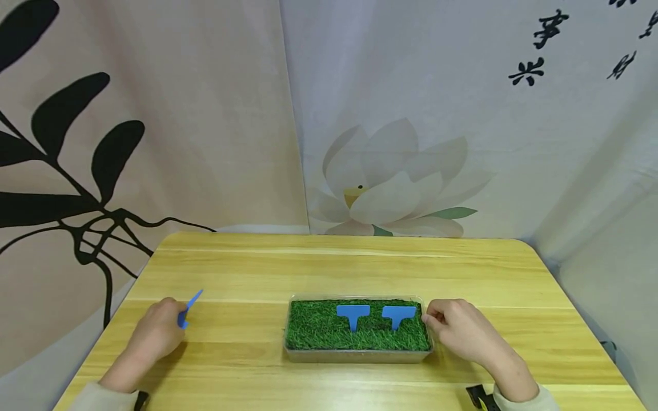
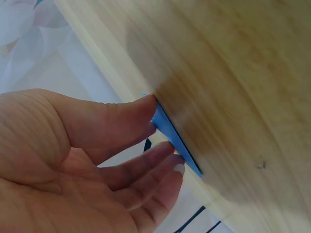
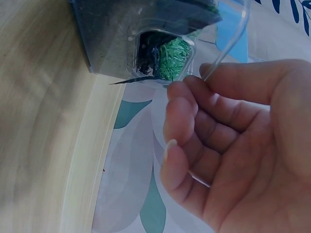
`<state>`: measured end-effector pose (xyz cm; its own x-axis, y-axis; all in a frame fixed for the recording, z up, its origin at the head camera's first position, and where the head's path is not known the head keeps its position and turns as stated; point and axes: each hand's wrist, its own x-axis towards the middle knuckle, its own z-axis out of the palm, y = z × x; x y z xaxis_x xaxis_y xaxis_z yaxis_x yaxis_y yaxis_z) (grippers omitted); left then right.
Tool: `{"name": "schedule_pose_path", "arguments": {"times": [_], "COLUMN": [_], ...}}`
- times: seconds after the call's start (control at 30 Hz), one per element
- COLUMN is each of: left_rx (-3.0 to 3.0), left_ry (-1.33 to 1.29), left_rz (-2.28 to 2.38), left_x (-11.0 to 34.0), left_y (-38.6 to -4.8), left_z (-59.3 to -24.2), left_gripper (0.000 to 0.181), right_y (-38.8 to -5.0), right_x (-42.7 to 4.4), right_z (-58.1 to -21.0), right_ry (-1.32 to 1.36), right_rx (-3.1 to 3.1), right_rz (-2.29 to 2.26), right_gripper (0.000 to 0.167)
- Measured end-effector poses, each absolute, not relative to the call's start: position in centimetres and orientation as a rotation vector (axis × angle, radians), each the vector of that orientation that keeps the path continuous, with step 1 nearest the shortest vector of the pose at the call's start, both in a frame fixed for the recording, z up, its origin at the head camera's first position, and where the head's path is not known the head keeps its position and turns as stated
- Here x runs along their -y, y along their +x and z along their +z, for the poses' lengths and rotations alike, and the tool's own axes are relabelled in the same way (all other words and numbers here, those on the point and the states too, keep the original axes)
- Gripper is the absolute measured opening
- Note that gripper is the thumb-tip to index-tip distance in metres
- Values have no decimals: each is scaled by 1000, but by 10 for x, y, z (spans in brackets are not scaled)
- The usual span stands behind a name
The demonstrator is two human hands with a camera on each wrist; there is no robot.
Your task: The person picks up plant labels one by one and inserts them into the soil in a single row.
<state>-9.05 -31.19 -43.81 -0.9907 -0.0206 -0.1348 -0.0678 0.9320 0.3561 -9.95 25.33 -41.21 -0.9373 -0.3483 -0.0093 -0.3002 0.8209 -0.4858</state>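
Observation:
My left hand [image 1: 159,330] is over the left part of the table and pinches a blue T-shaped plant label [image 2: 170,133] between thumb and fingers. The label's narrow end points up and right in the head view. My right hand [image 1: 465,332] is at the right end of a clear plastic box [image 1: 354,357], its thumb and forefinger pinching the rim. Green artificial grass [image 1: 319,326] fills the box. Two more blue T-shaped labels, a left one [image 1: 353,311] and a right one [image 1: 398,313], stand in the grass with their crossbars up.
The light wooden table [image 1: 241,268] carries the box near its middle. Behind it hangs a pale curtain [image 1: 226,125] printed with dark leaves and a lotus. Dark straps show at both wrists, by the sleeve cuffs [image 1: 526,399].

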Motion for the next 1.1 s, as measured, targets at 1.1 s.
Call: {"name": "schedule_pose_path", "arguments": {"times": [1.1], "left_rx": [-2803], "left_ry": [-358], "left_rz": [607], "left_x": [318], "left_y": [-89], "left_z": [-430], "left_gripper": [53], "right_y": [-100], "right_x": [-253], "right_z": [-413], "right_ry": [-520], "right_rx": [-2904], "right_rz": [-751], "right_gripper": [23]}}
